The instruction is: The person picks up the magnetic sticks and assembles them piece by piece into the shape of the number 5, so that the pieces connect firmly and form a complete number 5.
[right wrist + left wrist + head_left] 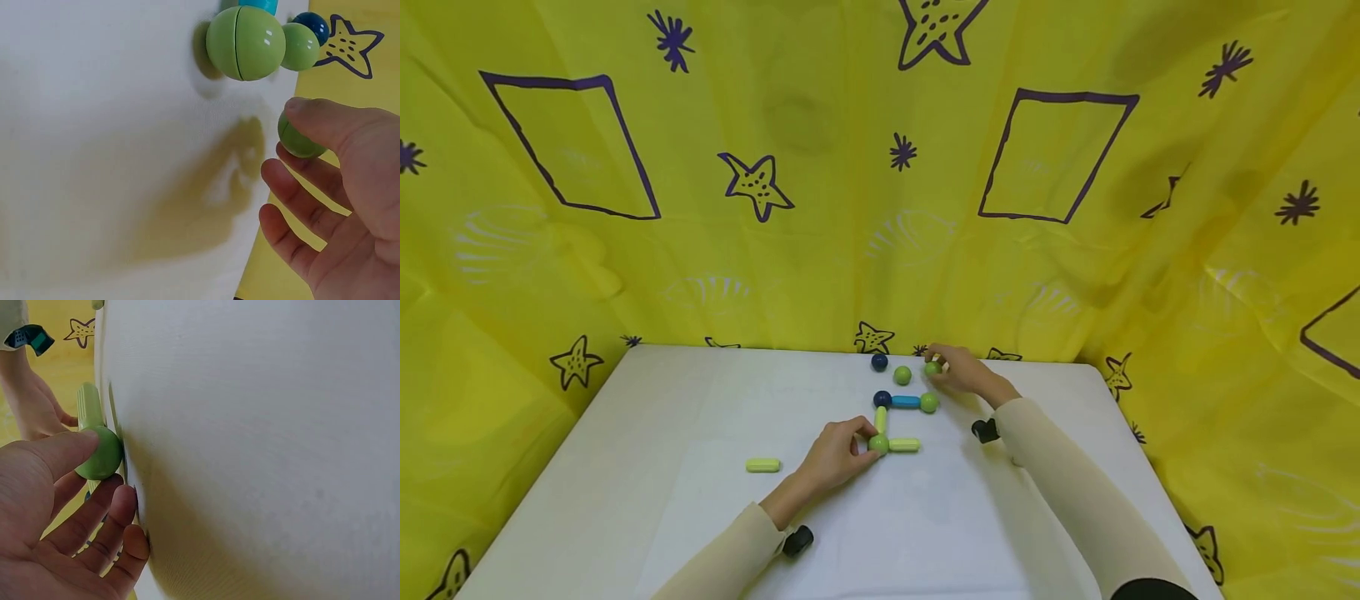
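Note:
A joined chain of balls and rods lies on the table. At its near corner my left hand (837, 454) pinches a green ball (103, 456) between thumb and fingers. From that ball one light green rod (904, 445) points right and another (881, 419) runs back to a dark blue ball (882, 399). A blue rod (906, 402) links the dark blue ball to a second green ball (247, 44). Near the table's back edge my right hand (958, 369) pinches a separate green ball (300, 136) between thumb and forefinger, its other fingers loosely bent.
Behind the chain sit a loose green ball (902, 375) and a loose dark blue ball (879, 362). A light green rod (763, 465) lies alone left of my left hand. The white table (700, 400) meets a yellow patterned curtain (820, 267) at the back and sides.

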`<action>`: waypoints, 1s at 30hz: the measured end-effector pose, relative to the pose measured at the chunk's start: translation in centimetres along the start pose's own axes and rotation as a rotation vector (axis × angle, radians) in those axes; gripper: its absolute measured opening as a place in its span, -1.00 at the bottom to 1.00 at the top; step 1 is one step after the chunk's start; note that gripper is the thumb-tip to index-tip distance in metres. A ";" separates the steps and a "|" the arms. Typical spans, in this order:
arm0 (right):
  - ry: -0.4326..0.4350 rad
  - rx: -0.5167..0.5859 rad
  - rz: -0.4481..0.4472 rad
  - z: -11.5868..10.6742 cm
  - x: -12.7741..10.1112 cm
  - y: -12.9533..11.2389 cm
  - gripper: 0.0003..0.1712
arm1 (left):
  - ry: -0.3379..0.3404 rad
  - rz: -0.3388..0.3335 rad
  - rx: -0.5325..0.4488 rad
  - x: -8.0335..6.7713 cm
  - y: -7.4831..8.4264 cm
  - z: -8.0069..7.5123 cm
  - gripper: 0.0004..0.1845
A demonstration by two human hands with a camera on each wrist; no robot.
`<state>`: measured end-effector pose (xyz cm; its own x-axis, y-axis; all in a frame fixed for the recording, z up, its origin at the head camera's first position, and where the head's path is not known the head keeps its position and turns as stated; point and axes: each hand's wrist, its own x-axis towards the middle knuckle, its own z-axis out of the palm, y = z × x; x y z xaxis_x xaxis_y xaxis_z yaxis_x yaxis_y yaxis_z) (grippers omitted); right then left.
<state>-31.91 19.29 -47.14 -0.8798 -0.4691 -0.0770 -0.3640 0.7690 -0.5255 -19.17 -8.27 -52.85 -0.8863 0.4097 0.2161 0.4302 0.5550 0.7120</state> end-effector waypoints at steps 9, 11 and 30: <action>0.059 0.088 -0.095 -0.6 -2.8 0.6 -0.62 | -0.002 -0.004 0.010 0.1 0.0 0.0 -0.78; 0.078 0.100 -0.119 -0.5 -3.5 0.8 -0.63 | -0.003 -0.006 0.009 0.1 0.0 0.0 -0.79; 0.138 0.225 -0.119 2.2 -9.8 1.0 -0.63 | -0.010 -0.005 0.011 0.2 0.1 0.0 -0.79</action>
<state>-22.99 23.68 -48.79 -0.8736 -0.4753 0.1044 -0.4041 0.5889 -0.7000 -19.31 -8.15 -52.76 -0.8868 0.4139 0.2054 0.4272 0.5650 0.7059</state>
